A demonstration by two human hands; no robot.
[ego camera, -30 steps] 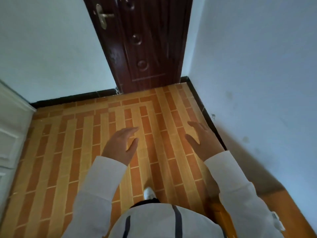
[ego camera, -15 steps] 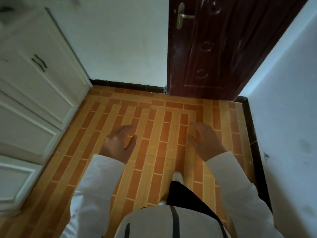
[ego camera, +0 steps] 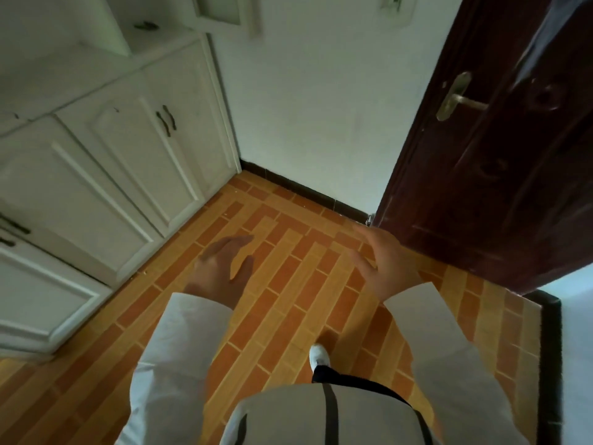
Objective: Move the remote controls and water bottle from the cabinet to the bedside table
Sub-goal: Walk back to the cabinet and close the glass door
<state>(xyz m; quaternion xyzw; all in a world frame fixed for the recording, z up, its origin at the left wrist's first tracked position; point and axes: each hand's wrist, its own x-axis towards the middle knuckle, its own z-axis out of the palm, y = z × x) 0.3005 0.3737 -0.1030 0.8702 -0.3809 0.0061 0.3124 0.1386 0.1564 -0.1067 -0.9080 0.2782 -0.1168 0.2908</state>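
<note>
A white cabinet (ego camera: 106, 168) with panelled doors and dark handles fills the left side, its flat top running toward the upper left. A small dark object (ego camera: 146, 26) lies in a recess above the top; I cannot tell what it is. No water bottle or bedside table shows. My left hand (ego camera: 221, 271) hovers palm-down over the floor, fingers apart and empty, a short way right of the cabinet's base. My right hand (ego camera: 390, 264) is likewise spread and empty, just in front of the door's lower edge.
A dark brown door (ego camera: 500, 175) with a brass lever handle (ego camera: 457, 97) stands at the right. White wall and black skirting lie between cabinet and door. Orange striped tiles (ego camera: 288, 316) cover the floor. My white shoe (ego camera: 319, 354) steps forward at the bottom centre.
The view has swung left: the door slid from the centre to the right edge and the white cabinet came into view. Both hands stayed spread and empty in front of me.
</note>
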